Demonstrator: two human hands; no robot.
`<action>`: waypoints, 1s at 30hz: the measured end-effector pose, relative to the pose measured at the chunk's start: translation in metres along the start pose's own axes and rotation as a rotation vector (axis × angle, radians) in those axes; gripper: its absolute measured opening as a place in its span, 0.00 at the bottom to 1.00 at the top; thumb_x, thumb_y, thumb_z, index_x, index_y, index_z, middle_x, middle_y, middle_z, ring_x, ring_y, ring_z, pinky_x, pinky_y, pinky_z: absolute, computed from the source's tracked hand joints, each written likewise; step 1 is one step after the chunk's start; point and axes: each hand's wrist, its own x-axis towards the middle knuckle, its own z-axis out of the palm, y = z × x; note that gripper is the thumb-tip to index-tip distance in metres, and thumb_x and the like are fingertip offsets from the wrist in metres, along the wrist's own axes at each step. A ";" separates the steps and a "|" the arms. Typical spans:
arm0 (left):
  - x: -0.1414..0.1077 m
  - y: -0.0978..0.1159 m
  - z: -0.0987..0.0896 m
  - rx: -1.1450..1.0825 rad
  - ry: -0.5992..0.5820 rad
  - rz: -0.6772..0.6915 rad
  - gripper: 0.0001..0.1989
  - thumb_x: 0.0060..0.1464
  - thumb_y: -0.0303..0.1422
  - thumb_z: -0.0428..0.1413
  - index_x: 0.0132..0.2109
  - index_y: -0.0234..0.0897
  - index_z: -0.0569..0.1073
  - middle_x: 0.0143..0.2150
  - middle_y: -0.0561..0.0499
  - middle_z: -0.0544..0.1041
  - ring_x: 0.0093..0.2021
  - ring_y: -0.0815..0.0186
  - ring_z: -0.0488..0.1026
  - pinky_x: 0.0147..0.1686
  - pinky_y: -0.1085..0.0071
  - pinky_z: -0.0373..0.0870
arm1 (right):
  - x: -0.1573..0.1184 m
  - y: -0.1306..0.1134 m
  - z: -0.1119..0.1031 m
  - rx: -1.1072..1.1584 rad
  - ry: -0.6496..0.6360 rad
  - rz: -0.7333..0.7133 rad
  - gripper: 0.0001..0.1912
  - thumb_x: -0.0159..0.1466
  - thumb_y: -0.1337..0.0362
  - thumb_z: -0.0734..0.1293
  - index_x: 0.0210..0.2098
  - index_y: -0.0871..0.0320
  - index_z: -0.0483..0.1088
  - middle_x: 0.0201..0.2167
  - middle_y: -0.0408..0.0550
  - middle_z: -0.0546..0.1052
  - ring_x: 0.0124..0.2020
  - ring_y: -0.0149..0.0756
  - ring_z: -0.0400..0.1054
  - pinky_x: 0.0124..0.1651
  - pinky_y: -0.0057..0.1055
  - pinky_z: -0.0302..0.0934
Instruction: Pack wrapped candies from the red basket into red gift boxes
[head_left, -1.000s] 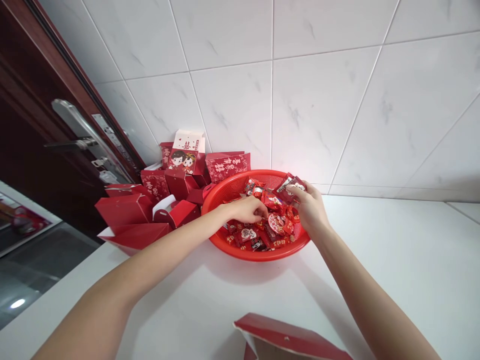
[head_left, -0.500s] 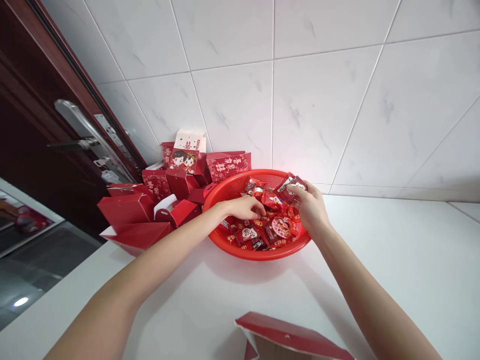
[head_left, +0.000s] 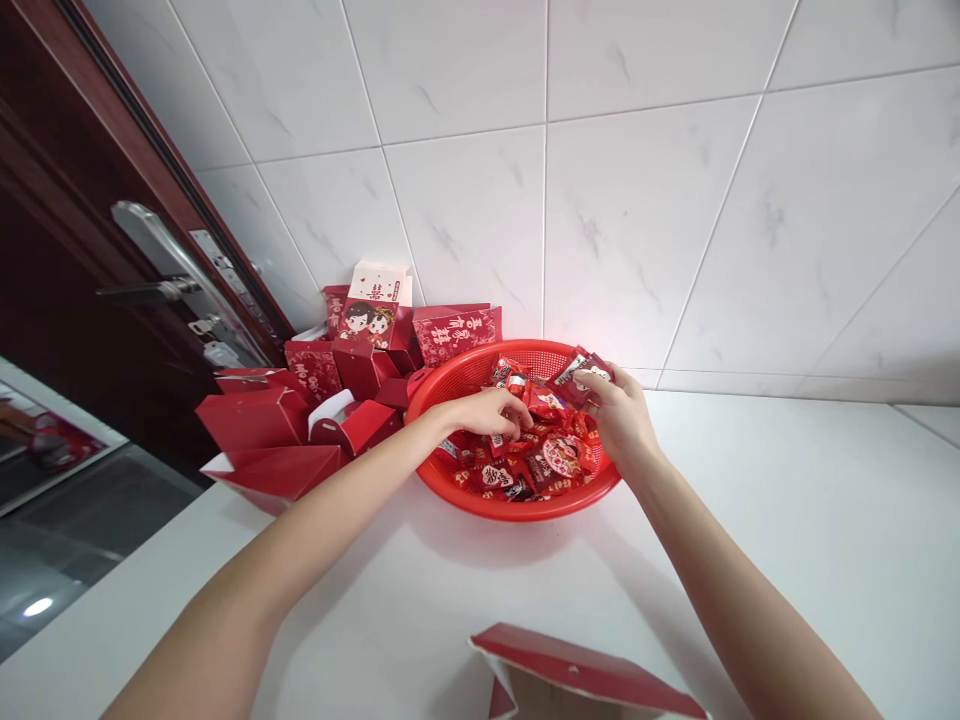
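Observation:
A red plastic basket (head_left: 517, 510) full of wrapped candies (head_left: 561, 455) stands on the white table. My left hand (head_left: 491, 412) reaches into it from the left, its fingers bent and closed on a wrapped candy (head_left: 497, 443) that shows only partly beneath them. At the basket's right rim, my right hand (head_left: 619, 405) pinches dark red candy packets (head_left: 589, 372) with white lettering between thumb and fingers; how many it holds I cannot tell.
Several red cardboard boxes (head_left: 274, 420), some with open flaps, crowd the table left of the basket. Nearer to me is another open red box (head_left: 577, 665), cut off by the frame's bottom. Behind are a tiled wall (head_left: 465, 210) and, left, a dark door with a metal handle (head_left: 161, 245).
My left hand has lifted slightly among the candies, and a packet now shows under its fingers. My right hand stays at the rim with its packets.

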 end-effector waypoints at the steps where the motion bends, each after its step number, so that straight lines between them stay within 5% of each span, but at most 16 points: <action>1: -0.001 0.002 0.000 0.037 0.000 -0.001 0.20 0.49 0.21 0.54 0.48 0.35 0.81 0.38 0.50 0.84 0.39 0.64 0.80 0.36 0.76 0.71 | 0.000 0.000 0.000 0.009 0.005 -0.003 0.13 0.44 0.62 0.76 0.28 0.56 0.73 0.25 0.41 0.77 0.29 0.34 0.70 0.30 0.29 0.66; 5: 0.000 0.013 0.001 0.169 0.040 0.078 0.17 0.50 0.24 0.56 0.46 0.37 0.82 0.41 0.51 0.84 0.41 0.63 0.79 0.42 0.74 0.71 | 0.001 0.001 -0.001 0.037 0.038 -0.025 0.12 0.44 0.63 0.75 0.29 0.56 0.73 0.26 0.41 0.77 0.28 0.33 0.70 0.30 0.29 0.66; 8: 0.007 0.025 0.009 0.255 0.065 0.256 0.23 0.50 0.26 0.59 0.54 0.39 0.78 0.52 0.48 0.81 0.50 0.59 0.77 0.49 0.70 0.70 | 0.002 0.001 -0.002 0.049 0.051 -0.037 0.12 0.44 0.64 0.75 0.28 0.57 0.72 0.25 0.40 0.76 0.27 0.32 0.69 0.29 0.28 0.64; 13: 0.028 0.046 0.031 0.448 -0.110 0.459 0.37 0.43 0.32 0.68 0.63 0.39 0.71 0.67 0.42 0.69 0.63 0.48 0.68 0.60 0.61 0.65 | 0.003 0.002 -0.003 0.034 0.077 -0.056 0.12 0.45 0.63 0.74 0.28 0.58 0.72 0.25 0.41 0.76 0.27 0.32 0.70 0.29 0.27 0.63; 16: 0.038 0.051 0.037 0.488 -0.128 0.474 0.28 0.49 0.30 0.65 0.59 0.42 0.74 0.64 0.46 0.72 0.61 0.51 0.71 0.57 0.63 0.67 | 0.003 0.003 -0.003 0.043 0.087 -0.064 0.10 0.45 0.64 0.74 0.27 0.57 0.71 0.24 0.40 0.75 0.26 0.31 0.69 0.29 0.27 0.62; 20: 0.034 0.047 0.028 0.516 -0.036 0.390 0.15 0.53 0.26 0.57 0.47 0.43 0.79 0.45 0.50 0.82 0.45 0.58 0.78 0.41 0.69 0.69 | 0.003 0.003 -0.003 0.072 0.074 -0.064 0.11 0.45 0.64 0.74 0.27 0.57 0.71 0.24 0.39 0.75 0.27 0.31 0.70 0.29 0.27 0.63; 23: 0.023 0.041 0.012 0.472 0.104 0.250 0.04 0.54 0.31 0.58 0.32 0.40 0.78 0.27 0.51 0.78 0.30 0.61 0.74 0.29 0.69 0.64 | 0.002 0.003 -0.003 0.074 0.072 -0.051 0.11 0.45 0.64 0.74 0.26 0.56 0.71 0.24 0.39 0.75 0.26 0.32 0.69 0.28 0.28 0.64; 27: 0.012 0.030 -0.006 0.369 0.103 -0.062 0.15 0.52 0.32 0.58 0.19 0.38 0.68 0.18 0.52 0.71 0.20 0.65 0.67 0.23 0.69 0.58 | 0.001 0.001 -0.001 0.066 0.075 -0.024 0.11 0.45 0.63 0.74 0.28 0.56 0.71 0.24 0.40 0.76 0.27 0.34 0.70 0.28 0.29 0.65; 30: 0.013 0.024 -0.010 0.268 0.065 -0.140 0.17 0.53 0.31 0.55 0.18 0.38 0.65 0.18 0.51 0.70 0.19 0.66 0.66 0.23 0.68 0.57 | 0.000 0.002 -0.001 0.061 0.064 -0.029 0.12 0.45 0.63 0.74 0.29 0.56 0.72 0.25 0.40 0.76 0.27 0.34 0.70 0.28 0.29 0.65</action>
